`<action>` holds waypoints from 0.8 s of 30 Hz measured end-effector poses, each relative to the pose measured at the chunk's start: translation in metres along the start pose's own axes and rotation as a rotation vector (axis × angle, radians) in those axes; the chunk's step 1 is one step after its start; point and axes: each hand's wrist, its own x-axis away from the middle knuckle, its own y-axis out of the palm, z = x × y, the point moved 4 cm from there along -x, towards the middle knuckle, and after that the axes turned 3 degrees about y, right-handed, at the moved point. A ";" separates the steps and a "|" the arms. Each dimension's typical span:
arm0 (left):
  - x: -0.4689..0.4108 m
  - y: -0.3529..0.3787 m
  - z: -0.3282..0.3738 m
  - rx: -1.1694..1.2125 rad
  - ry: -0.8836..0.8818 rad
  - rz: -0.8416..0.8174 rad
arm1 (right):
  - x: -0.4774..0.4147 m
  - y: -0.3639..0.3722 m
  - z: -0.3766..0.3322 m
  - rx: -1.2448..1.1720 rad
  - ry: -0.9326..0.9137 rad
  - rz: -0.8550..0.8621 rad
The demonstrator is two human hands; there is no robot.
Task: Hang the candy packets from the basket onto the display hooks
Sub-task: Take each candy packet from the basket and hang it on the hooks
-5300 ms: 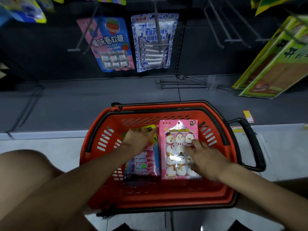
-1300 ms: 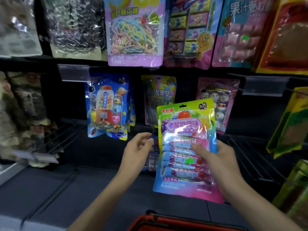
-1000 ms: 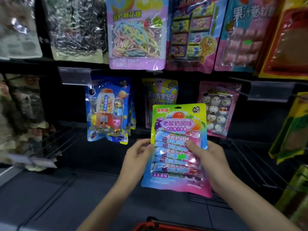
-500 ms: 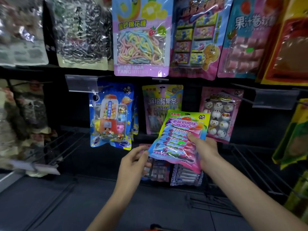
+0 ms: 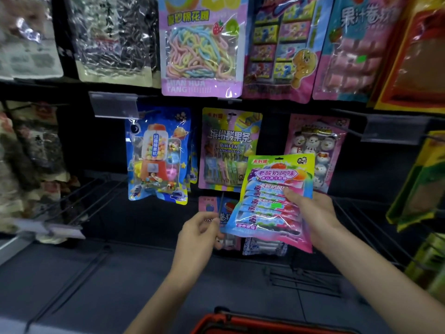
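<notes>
— How far along is the person?
— Nearest, only the red rim of the basket (image 5: 265, 320) shows; what remains inside is hidden. Above it the right hand (image 5: 317, 220) grips the candy packet (image 5: 272, 201) by its right edge, thumb on the front. The packet is tilted, in the air, on no hook.
— And the left hand (image 5: 197, 237)?
— Its fingers (image 5: 212, 221) curl at the packet's lower left corner; whether they pinch anything cannot be told.
— Behind?
— A snowman packet (image 5: 315, 150) and others hang in rows farther back. This one is not yet hung.
</notes>
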 end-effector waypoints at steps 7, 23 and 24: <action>0.005 -0.002 0.006 0.033 0.025 -0.021 | 0.012 -0.009 -0.003 0.059 -0.033 -0.090; -0.010 -0.014 0.018 -0.052 0.140 0.032 | 0.034 0.022 -0.034 0.230 -0.252 -0.164; -0.012 -0.014 0.021 -0.067 0.153 0.039 | 0.033 0.024 -0.034 0.237 -0.250 -0.160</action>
